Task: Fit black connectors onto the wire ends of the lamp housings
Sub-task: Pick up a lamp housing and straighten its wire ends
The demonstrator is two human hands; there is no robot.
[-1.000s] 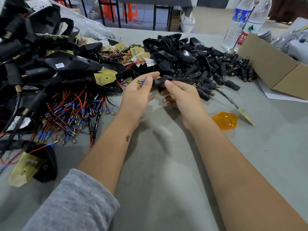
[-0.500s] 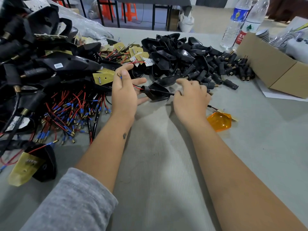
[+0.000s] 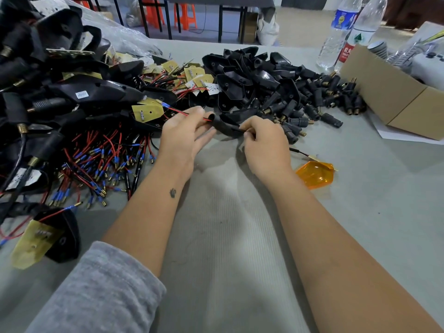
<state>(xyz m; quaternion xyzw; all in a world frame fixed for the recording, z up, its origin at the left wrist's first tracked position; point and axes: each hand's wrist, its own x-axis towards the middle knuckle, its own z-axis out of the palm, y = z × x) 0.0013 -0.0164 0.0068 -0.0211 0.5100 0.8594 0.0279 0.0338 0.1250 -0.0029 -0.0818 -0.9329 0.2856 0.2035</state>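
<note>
The bench [image 3: 240,272] carries a heap of housings [image 3: 245,75] behind the hands, with loose connectors [image 3: 319,102] right of that heap. Just in front of the heap, the right hand [image 3: 266,143] pinches one housing [image 3: 225,127] by its end while the left hand [image 3: 185,135] pinches its red wire [image 3: 189,114] — blue-sleeved tip free. No connector is in hand yet, so the thin wire could slip or kink if tugged.

Assembly workshop, worktable [image 3: 360,212] heaped with lamp housings [image 3: 242,75], connectors [image 3: 331,92]

Black housing pile [image 3: 36,92] cut off at left edge; bottle tops [image 3: 355,10] cropped.
</note>
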